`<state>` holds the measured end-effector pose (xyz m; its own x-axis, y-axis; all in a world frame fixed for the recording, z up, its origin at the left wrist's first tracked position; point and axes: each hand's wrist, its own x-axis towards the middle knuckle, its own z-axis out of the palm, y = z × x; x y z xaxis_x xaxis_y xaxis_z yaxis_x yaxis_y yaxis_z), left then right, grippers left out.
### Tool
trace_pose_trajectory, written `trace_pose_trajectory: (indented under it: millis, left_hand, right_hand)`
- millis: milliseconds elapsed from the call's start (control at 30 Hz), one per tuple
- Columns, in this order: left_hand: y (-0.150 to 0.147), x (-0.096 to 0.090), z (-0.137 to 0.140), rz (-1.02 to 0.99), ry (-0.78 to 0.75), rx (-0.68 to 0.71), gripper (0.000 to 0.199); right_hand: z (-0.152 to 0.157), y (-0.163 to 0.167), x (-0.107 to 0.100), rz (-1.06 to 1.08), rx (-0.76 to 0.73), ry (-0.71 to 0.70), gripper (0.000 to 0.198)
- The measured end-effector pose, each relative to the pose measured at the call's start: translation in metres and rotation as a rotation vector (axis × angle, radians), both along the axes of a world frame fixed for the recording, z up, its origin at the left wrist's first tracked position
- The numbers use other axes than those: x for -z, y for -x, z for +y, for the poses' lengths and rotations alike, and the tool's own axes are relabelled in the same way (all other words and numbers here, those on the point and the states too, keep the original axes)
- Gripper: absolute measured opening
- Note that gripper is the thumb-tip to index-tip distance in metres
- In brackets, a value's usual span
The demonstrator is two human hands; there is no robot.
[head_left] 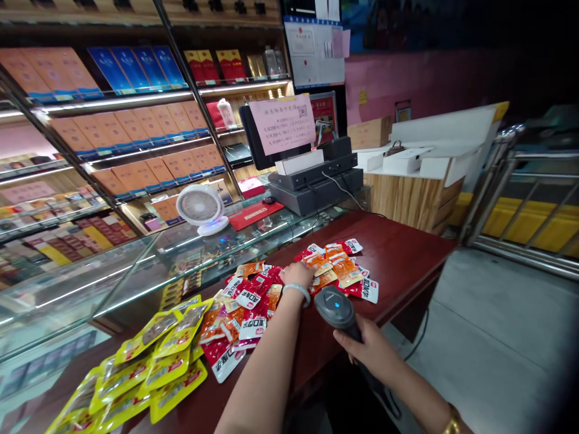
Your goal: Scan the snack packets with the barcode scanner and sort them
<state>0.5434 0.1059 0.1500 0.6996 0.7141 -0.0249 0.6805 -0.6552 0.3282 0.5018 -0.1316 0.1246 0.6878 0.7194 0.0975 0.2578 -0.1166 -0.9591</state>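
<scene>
My right hand [373, 349] is wrapped around the handle of a dark grey barcode scanner [335, 308], its head tilted toward the packets and a small blue light lit on top. Between two heaps of small snack packets, my left hand [297, 275] reaches down with bent fingers; anything pinched in them is hidden. On its left lies a heap of red, white and orange snack packets [246, 301]. A smaller heap of similar packets [346, 265] lies just right of it. Several larger yellow snack bags [167, 361] are piled at the lower left.
A dark red table [398, 241] carries the packets. Along its far side runs a glass counter [136, 271] with a white fan [201, 208], a red folder [256, 212] and a cash register [312, 181]. Boxed goods fill the shelves behind; a metal railing [534, 211] stands right.
</scene>
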Motion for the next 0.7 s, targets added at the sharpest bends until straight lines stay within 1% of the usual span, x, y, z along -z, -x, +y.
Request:
trace_pose_trajectory:
  millis: [100,200,333,400,567,633,700]
  left_hand:
    - [-0.007,0.002,0.003,-0.035,0.094,-0.016,0.032]
    - [0.002,0.004,0.006,-0.106,0.095,-0.031,0.025]
    - [0.029,0.010,0.012,-0.339,0.146,-0.049,0.019]
    - [0.043,0.014,0.015,-0.406,0.165,-0.042,0.018]
    - [0.069,0.019,0.018,-0.402,0.146,-0.058,0.018]
    - [0.080,0.017,0.023,-0.413,0.143,-0.082,0.019]
    - [0.096,0.010,0.032,-0.413,0.129,-0.126,0.021]
  right_hand:
    - [-0.004,-0.001,-0.001,0.034,0.013,-0.013,0.036]
    - [-0.006,-0.004,0.001,0.061,0.023,-0.032,0.034]
    - [-0.002,-0.006,0.003,0.056,0.030,-0.016,0.029]
    - [0.002,-0.006,0.002,0.039,0.019,-0.009,0.028]
    - [0.012,0.001,0.001,0.048,-0.048,-0.012,0.030]
    - [0.015,0.006,0.002,0.034,-0.069,-0.009,0.031]
    - [0.017,0.009,0.004,0.017,-0.081,-0.011,0.030]
